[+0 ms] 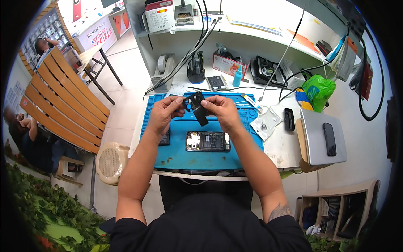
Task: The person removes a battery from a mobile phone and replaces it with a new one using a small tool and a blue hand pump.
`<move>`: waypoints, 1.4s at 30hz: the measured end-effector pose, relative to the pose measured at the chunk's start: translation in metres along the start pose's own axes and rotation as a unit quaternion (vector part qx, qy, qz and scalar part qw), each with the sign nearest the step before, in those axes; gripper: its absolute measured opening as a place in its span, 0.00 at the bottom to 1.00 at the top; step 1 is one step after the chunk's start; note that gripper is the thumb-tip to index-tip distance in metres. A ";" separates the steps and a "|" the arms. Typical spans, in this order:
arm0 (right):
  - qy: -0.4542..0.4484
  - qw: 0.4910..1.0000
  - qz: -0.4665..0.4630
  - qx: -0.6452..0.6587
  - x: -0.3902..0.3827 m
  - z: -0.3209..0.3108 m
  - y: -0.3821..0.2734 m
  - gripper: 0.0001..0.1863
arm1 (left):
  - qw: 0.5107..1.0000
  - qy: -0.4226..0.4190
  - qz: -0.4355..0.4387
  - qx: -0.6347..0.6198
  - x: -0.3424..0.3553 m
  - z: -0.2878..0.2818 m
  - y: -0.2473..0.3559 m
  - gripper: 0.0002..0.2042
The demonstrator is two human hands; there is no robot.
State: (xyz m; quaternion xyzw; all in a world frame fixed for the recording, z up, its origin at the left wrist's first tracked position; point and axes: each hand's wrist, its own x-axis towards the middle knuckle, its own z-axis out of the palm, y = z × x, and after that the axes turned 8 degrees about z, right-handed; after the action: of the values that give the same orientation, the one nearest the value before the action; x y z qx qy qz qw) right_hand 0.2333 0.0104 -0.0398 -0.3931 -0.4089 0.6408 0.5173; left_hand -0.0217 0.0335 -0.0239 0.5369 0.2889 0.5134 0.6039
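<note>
Both my hands hold up a thin black phone inner cover (198, 108) above the blue repair mat (172, 156). My left hand (167, 112) pinches its left edge between thumb and fingers. On the other side, my right hand (220, 110) grips the upper right edge, and a dark flap hangs down between the hands. Below them an opened smartphone (208, 141) lies sideways on the mat, its battery and inner parts showing. A dark flat piece (164, 139) lies by my left wrist, partly hidden by the forearm.
A clear bag of small parts (266, 125) and a black oblong case (289, 119) lie right of the mat. Behind stand a blue bottle (237, 76) and a tool holder (196, 72). A laptop (315, 136) carries a black phone (329, 139). Cables hang from the shelf (201, 31).
</note>
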 end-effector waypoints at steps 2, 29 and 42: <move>-0.036 0.998 0.019 -0.047 -0.005 -0.007 -0.009 0.13 | 0.998 -0.020 -0.046 0.048 -0.005 -0.004 0.009 0.13; -0.039 0.877 -0.162 -0.451 -0.066 0.002 -0.015 0.38 | 0.986 -0.052 -0.154 0.038 -0.044 0.003 -0.008 0.15; -0.075 0.859 -0.123 -0.491 -0.068 -0.001 0.009 0.36 | 0.941 -0.164 -0.023 0.296 -0.059 -0.012 0.008 0.32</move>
State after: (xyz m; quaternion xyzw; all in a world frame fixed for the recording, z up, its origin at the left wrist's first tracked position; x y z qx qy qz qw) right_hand 0.2416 -0.0581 -0.0427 -0.4935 -0.7534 0.3151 0.2994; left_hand -0.0526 -0.0177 -0.0317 0.7613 0.3373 0.2960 0.4681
